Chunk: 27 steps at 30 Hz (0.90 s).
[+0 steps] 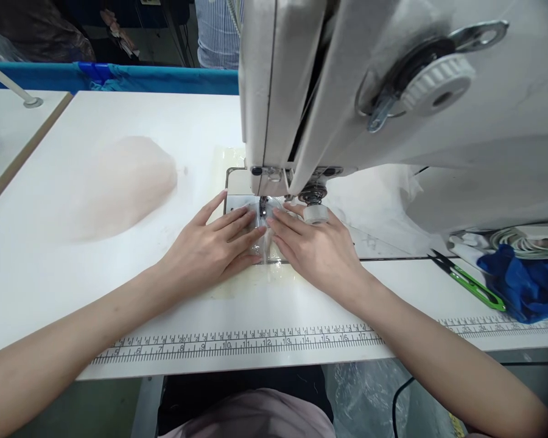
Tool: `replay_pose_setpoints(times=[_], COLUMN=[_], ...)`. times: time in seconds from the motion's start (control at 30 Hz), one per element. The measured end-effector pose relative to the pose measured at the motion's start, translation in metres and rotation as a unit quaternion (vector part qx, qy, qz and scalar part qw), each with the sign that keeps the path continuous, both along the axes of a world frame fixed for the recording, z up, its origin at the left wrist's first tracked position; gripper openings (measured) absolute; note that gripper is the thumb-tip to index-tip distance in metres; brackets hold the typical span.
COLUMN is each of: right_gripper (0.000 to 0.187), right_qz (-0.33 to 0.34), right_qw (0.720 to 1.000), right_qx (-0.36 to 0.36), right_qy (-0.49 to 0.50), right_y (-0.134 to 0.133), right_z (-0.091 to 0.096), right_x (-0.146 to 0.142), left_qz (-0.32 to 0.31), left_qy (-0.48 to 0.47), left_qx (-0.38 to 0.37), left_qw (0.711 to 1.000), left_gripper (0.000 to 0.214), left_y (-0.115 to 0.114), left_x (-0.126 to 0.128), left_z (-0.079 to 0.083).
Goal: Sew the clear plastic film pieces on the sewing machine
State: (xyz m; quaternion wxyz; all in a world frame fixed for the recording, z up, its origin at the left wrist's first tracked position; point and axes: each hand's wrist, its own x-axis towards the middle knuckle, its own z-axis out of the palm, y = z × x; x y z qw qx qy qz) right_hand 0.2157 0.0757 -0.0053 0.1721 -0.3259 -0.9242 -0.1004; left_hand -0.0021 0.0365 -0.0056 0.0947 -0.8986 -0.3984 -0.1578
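L hand: open, flat, palm down on sheer fabric.
R hand: open, flat, pressing opp. side.
Fabric: mid tabletop, btwn fingertips, long axis front edge→needle; hands equally near.

- The off-white sewing machine body, filling the upper right of the frame, is showing matt painted metal, scuffed in places.
- The white ribbed plastic knob on it is looking dull, and the bright metal bracket above it is gleaming.
- The clear plastic film at the centre is catching glossy highlights.
- The flat white tabletop is looking smooth and matt.
- The pale pink sheer cloth at the left is looking soft and matt.
- The green-handled snips at the right are showing glossy plastic and dark metal blades.
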Motion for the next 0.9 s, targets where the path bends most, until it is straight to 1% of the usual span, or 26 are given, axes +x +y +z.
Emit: replay_pose_setpoints(times=[0.17,0.3,0.4,0.5,0.57,0.63,0.67,0.77,0.87,0.9], right_gripper=[0.026,0.027,0.027,0.027,0.026,0.025,0.023,0.021,0.046,0.048], right_qz=[-0.005,-0.007,-0.001,0.023,0.058,0.092,0.104,0.122,0.124,0.119], right_qw=[1.000,1.000,1.000,1.000,0.998,0.995,0.993,0.988,0.982,0.984], right_qx=[0.006,0.021,0.019,0.016,0.010,-0.013,-0.031,-0.095,-0.139,-0.135], right_qy=[-0.008,-0.019,-0.017,-0.001,0.019,0.036,0.040,0.030,0.000,-0.004], right_y=[0.001,0.002,0.002,0.001,0.000,-0.002,-0.003,-0.004,-0.005,-0.005], right_z=[0.000,-0.001,-0.001,0.000,0.002,0.006,0.009,0.018,0.023,0.023], right_x=[0.000,0.000,0.001,0.002,0.004,0.006,0.007,0.010,0.011,0.011], left_qz=[0.003,0.011,0.016,0.011,-0.016,-0.052,-0.067,-0.078,-0.056,-0.044], left_qy=[-0.002,-0.010,-0.021,-0.030,-0.033,-0.033,-0.032,-0.027,-0.055,-0.072], left_qx=[0.001,-0.014,-0.026,-0.020,-0.003,0.018,0.030,0.066,0.061,0.053], left_qw=[1.000,1.000,0.999,0.999,0.999,0.998,0.997,0.994,0.995,0.995], left_gripper=[0.042,0.041,0.044,0.049,0.052,0.054,0.050,0.026,0.016,0.013], left_y=[0.002,0.004,0.004,0.000,-0.004,-0.008,-0.009,-0.010,-0.008,-0.007], left_x=[-0.001,-0.001,0.000,-0.001,-0.003,-0.005,-0.006,-0.005,-0.003,-0.002], left_z=[-0.001,-0.002,-0.002,-0.002,-0.002,-0.002,-0.001,-0.001,-0.001,-0.001])
